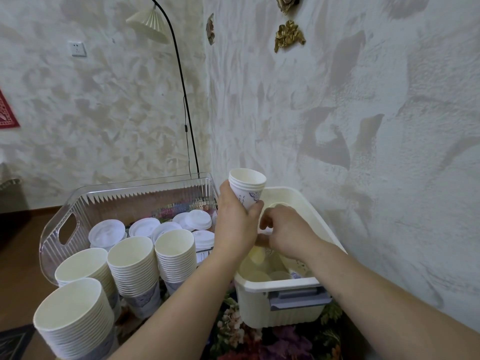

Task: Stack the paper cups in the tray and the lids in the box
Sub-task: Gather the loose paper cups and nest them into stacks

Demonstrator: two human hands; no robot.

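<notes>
Paper, in tall nested columns, fills the left of the view: four stacks of paper cups [130, 271] stand mouth-up at the near end of the clear ribbed tray [58, 222], packed side by side, probably so that more can be dropped straight onto them. Behind them, toward the tray's far wall, white plastic lids [107, 233] lie loose and overlapping, not yet moved to where the task wants them. Rising beyond the tray is a black floor lamp [181, 81] with a pleated shade, against a rough plastered wall. Moving right, the left hand [233, 224] is raised between tray and box, its fingers and thumb wrapped round a short nest of paper cups [248, 189] held upright and slightly tilted, apparently kept ready as a growing stack to carry over to the tray. Just beside it, the right hand [288, 232] reaches down into the cream plastic box [280, 307], fingers curled as if picking at something at its fingertips; what it pinches is too hidden to name with certainty, though it looks like the rim of another cup. More cups lie tipped in the bottom of the box, so the sorting seems only partly done. Box and tray rest on a flowered cloth [259, 341].
</notes>
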